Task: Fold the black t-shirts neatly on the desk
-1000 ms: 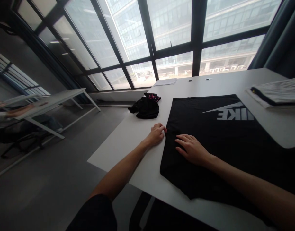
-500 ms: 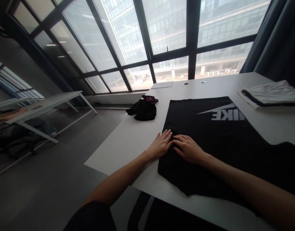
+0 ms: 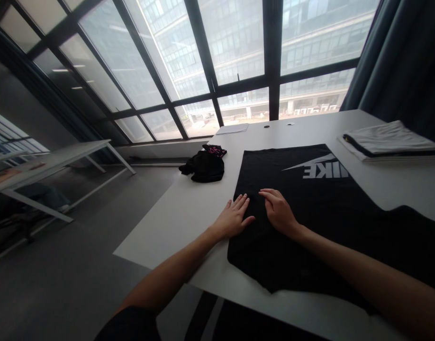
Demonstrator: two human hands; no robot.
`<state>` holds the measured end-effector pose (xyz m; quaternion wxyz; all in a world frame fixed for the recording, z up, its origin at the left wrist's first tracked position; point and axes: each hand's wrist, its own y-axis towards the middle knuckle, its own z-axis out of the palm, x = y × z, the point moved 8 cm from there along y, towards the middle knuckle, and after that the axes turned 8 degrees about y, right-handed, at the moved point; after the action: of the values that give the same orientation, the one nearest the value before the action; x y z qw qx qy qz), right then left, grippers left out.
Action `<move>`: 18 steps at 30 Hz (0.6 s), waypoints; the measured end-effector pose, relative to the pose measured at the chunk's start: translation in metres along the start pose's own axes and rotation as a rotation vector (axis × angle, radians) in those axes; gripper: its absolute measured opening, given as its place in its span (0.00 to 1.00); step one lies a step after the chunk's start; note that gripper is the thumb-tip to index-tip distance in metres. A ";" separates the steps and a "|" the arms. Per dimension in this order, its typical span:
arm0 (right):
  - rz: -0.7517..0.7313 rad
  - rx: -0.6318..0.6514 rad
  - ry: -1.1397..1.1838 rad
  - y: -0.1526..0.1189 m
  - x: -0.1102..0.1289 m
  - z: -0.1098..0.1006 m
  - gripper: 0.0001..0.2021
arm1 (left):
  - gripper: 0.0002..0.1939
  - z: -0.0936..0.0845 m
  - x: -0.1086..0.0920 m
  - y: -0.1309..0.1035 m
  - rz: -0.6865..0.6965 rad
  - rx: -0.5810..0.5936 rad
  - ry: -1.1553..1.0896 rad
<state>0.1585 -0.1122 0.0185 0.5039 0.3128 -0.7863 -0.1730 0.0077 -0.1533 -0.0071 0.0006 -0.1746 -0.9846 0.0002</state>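
Observation:
A black T-shirt (image 3: 310, 227) with large pale NIKE lettering, upside down from where I look, lies spread flat on the white table. My left hand (image 3: 234, 218) rests flat over its left edge, fingers stretched and thumb apart. Close by on the right, my right hand (image 3: 278, 210) is on the dark cloth, turned partly on its side. Its fingers are extended and held together, with the palm side hidden, and I see no cloth gripped in it.
Beyond my left hand sits a crumpled black garment (image 3: 206, 163) with pink print. Folded white and dark clothes (image 3: 391, 139) are stacked at the right. Paper (image 3: 232, 129) lies at the far edge of the white table (image 3: 164, 232). Another table (image 3: 57, 163) stands left, with a person partly visible.
My right hand has drawn slightly away from my left and turned more onto its side. My left thumb has spread outward. The whole view has shifted a little; the T-shirt lies much the same.

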 end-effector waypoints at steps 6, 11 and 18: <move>-0.048 0.164 -0.119 -0.004 0.001 0.013 0.21 | 0.37 -0.006 0.037 -0.001 -0.114 0.004 -0.031; -0.067 0.250 -0.195 -0.008 0.005 0.023 0.23 | 0.34 -0.038 0.058 -0.004 -0.282 -0.245 -0.033; -0.101 0.375 -0.276 -0.014 0.005 0.033 0.23 | 0.35 -0.009 0.007 0.002 -0.011 -0.101 -0.009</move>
<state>0.1315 -0.1271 -0.0007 0.3155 0.4132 -0.8495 -0.0900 0.0017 -0.1493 0.0017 -0.0125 -0.1690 -0.9843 -0.0489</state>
